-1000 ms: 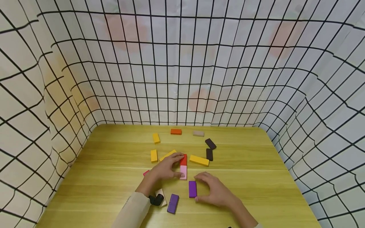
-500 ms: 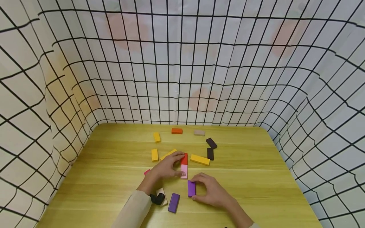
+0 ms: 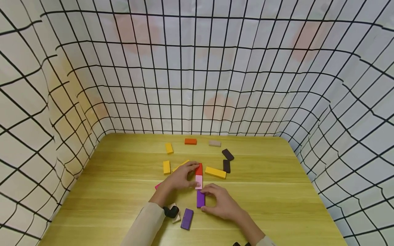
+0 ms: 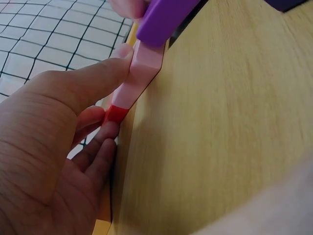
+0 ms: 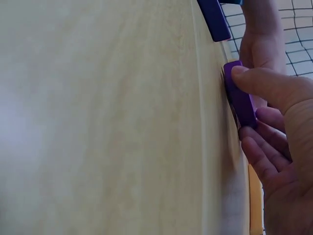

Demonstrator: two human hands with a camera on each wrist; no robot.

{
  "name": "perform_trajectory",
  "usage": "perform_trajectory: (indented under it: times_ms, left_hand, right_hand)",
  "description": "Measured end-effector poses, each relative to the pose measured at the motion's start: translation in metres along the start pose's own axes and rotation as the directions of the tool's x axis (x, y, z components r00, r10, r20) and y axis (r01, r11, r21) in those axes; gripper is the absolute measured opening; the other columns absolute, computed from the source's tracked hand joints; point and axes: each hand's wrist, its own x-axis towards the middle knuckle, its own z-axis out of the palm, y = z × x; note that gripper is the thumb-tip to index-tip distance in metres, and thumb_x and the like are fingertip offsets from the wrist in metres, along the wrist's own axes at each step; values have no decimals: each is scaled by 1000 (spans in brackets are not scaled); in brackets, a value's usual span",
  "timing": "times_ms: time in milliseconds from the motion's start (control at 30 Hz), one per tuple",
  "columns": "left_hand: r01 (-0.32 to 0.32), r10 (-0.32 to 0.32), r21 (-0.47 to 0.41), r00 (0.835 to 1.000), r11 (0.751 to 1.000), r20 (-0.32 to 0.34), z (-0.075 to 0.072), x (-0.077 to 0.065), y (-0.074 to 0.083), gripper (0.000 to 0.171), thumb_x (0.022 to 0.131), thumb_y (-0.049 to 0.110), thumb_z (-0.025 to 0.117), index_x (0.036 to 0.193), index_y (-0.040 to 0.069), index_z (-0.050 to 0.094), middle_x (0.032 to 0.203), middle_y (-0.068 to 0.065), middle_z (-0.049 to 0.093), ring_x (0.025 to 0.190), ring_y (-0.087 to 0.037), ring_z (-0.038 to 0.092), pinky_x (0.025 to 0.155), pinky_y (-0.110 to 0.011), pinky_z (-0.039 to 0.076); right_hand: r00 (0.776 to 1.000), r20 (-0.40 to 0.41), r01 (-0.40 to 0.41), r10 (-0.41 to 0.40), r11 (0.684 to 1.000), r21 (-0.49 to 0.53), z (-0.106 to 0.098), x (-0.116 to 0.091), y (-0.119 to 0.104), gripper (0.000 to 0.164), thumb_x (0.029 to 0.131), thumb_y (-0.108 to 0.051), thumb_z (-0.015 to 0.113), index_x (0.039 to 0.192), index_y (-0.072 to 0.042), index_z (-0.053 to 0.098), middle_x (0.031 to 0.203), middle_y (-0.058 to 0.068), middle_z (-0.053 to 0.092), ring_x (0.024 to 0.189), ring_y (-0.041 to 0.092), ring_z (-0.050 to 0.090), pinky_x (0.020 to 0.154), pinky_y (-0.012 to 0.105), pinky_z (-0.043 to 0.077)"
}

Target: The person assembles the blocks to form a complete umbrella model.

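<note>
left hand (image 3: 180, 177), fingers half-spread, holds red block (image 3: 199, 169) and pink block (image 3: 199, 179); right hand (image 3: 222, 203), fingers curved, pinches purple block (image 3: 200, 199) lengthwise.

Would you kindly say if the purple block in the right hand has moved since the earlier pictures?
Yes: against the orange block in the head view, the purple block has moved left and slightly forward.

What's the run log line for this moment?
left hand: holds red block, pink block; right hand: pinches purple block; purple block: at pink block's near end, contact unclear
</note>
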Motion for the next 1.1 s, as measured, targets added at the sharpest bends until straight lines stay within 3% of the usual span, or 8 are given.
perform_trajectory:
  times_ms: [567,800,1100]
  left_hand:
    - [47,-47,-25,999,999,5,1,-1,1,80,90,38,81,156,11,45,165,-7,38,151,-31,40,123,-51,35]
    - [55,-55,-25,998,998,-2,2,-1,1,79,89,38,81,156,12,46,164,-6,39,150,-32,40,123,-53,35]
    - [59,-59,-21,998,998,1,2,-2,2,80,89,40,81,156,13,46,164,-5,39,151,-32,39,123,-52,34]
  right_hand:
    - [1000,-26,-1,1,1000,20,3,7,-2,51,83,-40,86,128,-21,70,128,-9,60,110,10,61,96,31,56]
    - [999,-47,-13,18,995,99,4,6,0,44,88,-41,82,126,-19,71,125,-8,62,108,11,64,96,30,57]
    - [998,-64,-23,27,998,67,6,7,1,40,89,-41,81,125,-23,72,121,-12,64,106,9,63,94,31,56]
